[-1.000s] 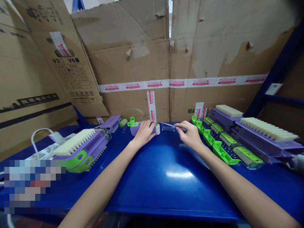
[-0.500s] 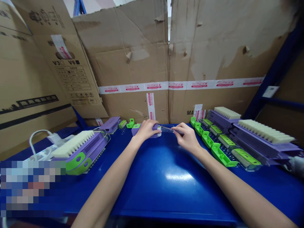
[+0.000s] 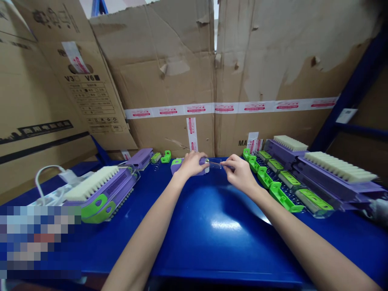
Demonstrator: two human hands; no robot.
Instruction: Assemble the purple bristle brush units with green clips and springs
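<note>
At the back middle of the table lies a purple housing (image 3: 197,171) with a green end piece. My left hand (image 3: 194,163) is closed over it, with the fingers curled around its top and right end. A clear plastic piece (image 3: 216,161) extends from the right end of the housing. My right hand (image 3: 238,170) pinches a thin pointed metal tool (image 3: 221,163), whose tip points left towards the housing's right end. Whether the tip touches the housing is too small to make out.
To the right stand green brackets (image 3: 281,199), clear-and-green blocks (image 3: 313,200) and purple housings with cream ribbed tops (image 3: 339,165). Another such purple unit (image 3: 103,190) and a white power strip (image 3: 51,198) lie left. Cardboard sheets (image 3: 169,89) rise behind the blue table (image 3: 212,246).
My left hand and the purple housing have shifted slightly to the right. The right hand still pinches the tool, its wrist and fingers turned a little.
</note>
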